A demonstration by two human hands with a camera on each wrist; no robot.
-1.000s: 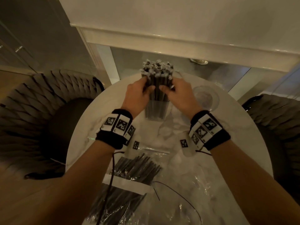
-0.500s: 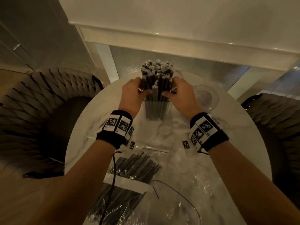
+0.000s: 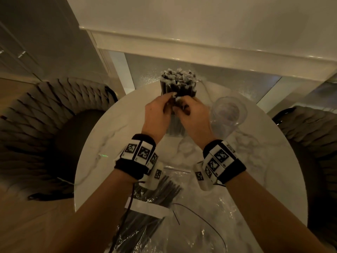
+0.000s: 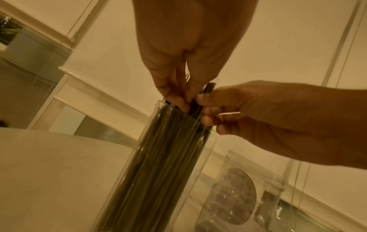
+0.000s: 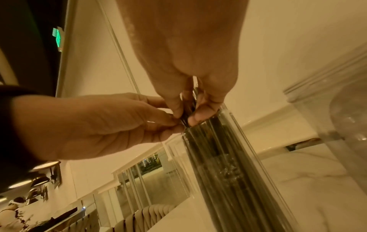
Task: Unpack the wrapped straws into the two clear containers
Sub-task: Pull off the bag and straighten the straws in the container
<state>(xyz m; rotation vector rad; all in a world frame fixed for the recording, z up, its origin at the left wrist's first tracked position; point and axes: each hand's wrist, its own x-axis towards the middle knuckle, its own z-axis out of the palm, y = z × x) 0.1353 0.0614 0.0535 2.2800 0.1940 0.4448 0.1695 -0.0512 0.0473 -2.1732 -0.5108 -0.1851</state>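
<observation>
A tall clear container stands at the table's far middle, packed with dark wrapped straws that stick out above its rim. My left hand and right hand meet in front of the bundle. In the left wrist view my left hand pinches a few dark straws just above the container's rim. From the other side my right hand pinches the same straws. A second clear container stands to the right; no straws show in it.
An open plastic bag of dark straws with a white label lies at the near edge of the round marble table. Crumpled clear plastic covers the near right. Woven chairs flank the table on both sides.
Both hands have left the sides of the straw bundle and come together at its front, where they now pinch a few straws near the rim.
</observation>
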